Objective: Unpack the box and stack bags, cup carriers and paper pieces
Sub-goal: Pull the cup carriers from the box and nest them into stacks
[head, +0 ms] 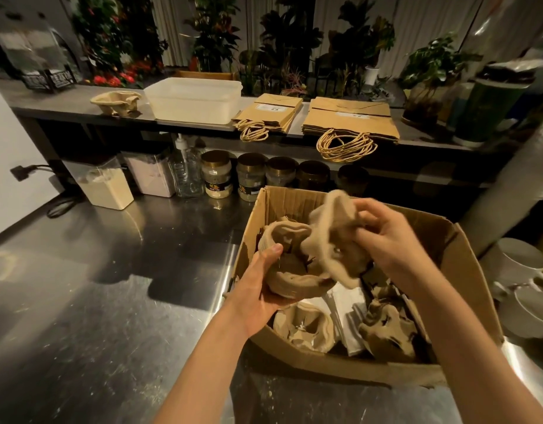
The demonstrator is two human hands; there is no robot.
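Observation:
An open cardboard box (466,270) stands on the steel counter at the right. Above it my left hand (258,289) grips a brown pulp cup carrier (291,255) from below. My right hand (383,237) holds a second, blurred cup carrier (334,228) against the first one. Inside the box lie more cup carriers (307,325), white paper pieces (349,307) and crumpled brown paper (386,328). On the raised shelf behind sit one cup carrier (115,101), a small stack of flat brown paper bags (273,111) and a larger stack of bags (349,119).
A white plastic tub (193,99) stands on the shelf between the carrier and the bags. Jars (216,174), a pump bottle (184,169) and food containers (106,185) line the counter's back. White cups (521,270) sit right of the box. Bare steel counter (96,286) lies to the left.

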